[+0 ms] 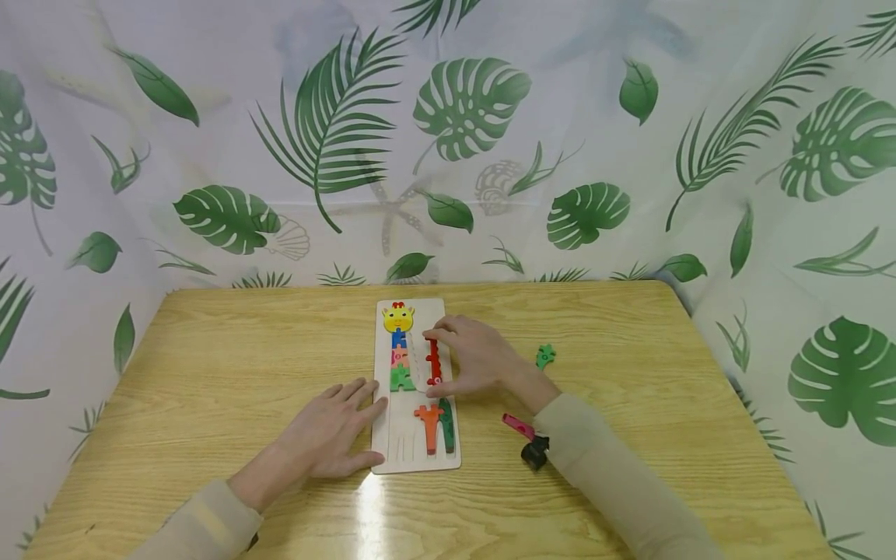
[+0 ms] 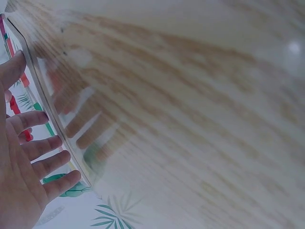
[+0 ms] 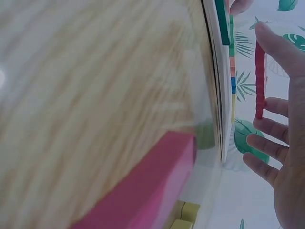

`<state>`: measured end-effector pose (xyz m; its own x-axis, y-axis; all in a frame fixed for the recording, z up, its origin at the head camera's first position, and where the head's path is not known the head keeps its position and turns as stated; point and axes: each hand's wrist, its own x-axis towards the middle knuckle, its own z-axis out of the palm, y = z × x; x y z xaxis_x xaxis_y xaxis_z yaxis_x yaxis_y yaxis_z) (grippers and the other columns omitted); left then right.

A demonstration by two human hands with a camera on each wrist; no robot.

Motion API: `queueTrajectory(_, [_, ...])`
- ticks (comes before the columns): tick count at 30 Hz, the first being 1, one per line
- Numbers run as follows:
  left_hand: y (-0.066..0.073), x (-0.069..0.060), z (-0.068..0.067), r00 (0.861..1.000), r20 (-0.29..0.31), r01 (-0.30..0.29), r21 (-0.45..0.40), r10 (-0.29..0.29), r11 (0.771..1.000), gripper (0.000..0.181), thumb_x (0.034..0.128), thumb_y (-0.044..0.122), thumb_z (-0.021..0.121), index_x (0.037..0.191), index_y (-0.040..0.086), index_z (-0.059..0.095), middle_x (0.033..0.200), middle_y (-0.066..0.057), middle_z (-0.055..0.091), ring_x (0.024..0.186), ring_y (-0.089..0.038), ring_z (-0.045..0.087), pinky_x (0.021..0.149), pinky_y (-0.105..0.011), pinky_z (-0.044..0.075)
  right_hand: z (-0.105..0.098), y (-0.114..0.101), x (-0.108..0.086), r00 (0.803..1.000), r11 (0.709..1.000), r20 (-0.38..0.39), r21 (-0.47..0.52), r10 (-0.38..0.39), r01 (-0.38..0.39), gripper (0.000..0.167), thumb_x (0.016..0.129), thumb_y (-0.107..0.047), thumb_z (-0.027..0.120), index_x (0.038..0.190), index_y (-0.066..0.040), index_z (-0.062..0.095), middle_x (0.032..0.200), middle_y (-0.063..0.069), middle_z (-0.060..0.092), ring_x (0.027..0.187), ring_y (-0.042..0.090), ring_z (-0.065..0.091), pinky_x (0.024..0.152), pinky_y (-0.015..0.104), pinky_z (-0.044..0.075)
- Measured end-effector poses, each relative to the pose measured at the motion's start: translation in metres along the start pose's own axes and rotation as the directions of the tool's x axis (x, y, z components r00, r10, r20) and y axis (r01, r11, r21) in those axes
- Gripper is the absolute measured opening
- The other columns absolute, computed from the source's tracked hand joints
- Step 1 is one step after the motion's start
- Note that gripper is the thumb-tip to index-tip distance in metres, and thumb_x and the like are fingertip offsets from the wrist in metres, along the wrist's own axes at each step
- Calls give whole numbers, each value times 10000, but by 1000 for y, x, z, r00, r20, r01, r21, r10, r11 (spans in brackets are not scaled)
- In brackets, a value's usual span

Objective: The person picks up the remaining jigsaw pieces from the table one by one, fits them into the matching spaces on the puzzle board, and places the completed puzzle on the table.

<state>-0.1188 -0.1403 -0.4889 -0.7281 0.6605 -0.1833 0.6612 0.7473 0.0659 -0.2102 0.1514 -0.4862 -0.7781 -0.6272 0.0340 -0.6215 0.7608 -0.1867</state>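
Observation:
A pale wooden board (image 1: 399, 424) lies on the table, with a yellow giraffe head (image 1: 398, 317) and blue, pink and green (image 1: 402, 379) pieces in a column below it. The right hand (image 1: 483, 356) pinches a long red piece (image 1: 434, 362) between thumb and fingers; in the right wrist view the red piece (image 3: 259, 81) stands off the board. Fingers spread, the left hand (image 1: 334, 432) rests at the board's left edge, its fingertips touching it. On the lower right of the board are an orange piece (image 1: 430, 428) and a dark green piece (image 1: 446, 425).
Right of the board, a green piece (image 1: 545, 356) lies on the wooden table (image 1: 266, 334). A magenta piece (image 1: 518, 425) and a black object (image 1: 535, 453) are beside the right sleeve. A leaf-patterned cloth (image 1: 504, 179) hangs behind the table.

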Motion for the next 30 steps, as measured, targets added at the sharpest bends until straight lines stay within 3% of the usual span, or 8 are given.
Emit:
queueTrajectory(9, [1, -1, 0, 1000, -8, -3, 10, 3, 1000, 813, 983, 687, 554, 1568, 124, 510, 1667, -188, 437, 1532, -396, 454, 1231, -554, 443, 1, 0, 8, 1000, 1000, 11, -7, -20, 20, 965, 769, -781, 759, 1510, -192, 573, 1415, 65, 597, 1213, 237, 601, 1020, 420, 576])
queueTrajectory(24, [0, 0, 0, 1000, 0, 0, 11, 0, 1000, 822, 980, 702, 543, 1572, 132, 507, 1670, -185, 435, 1535, -397, 449, 1237, -561, 435, 4, 0, 23, 995, 997, 95, -78, -8, 15, 994, 789, -854, 670, 1532, -207, 541, 1424, 46, 576, 1208, 204, 587, 1047, 387, 567])
queueTrajectory(30, [1, 1, 1, 1000, -4, -4, 26, 4, 1000, 826, 976, 714, 538, 1568, 138, 515, 1667, -186, 440, 1531, -394, 457, 1234, -557, 440, 8, 0, 27, 994, 998, 113, -61, 4, 3, 980, 794, -850, 668, 1535, -223, 536, 1434, 37, 565, 1169, 190, 596, 1033, 389, 573])
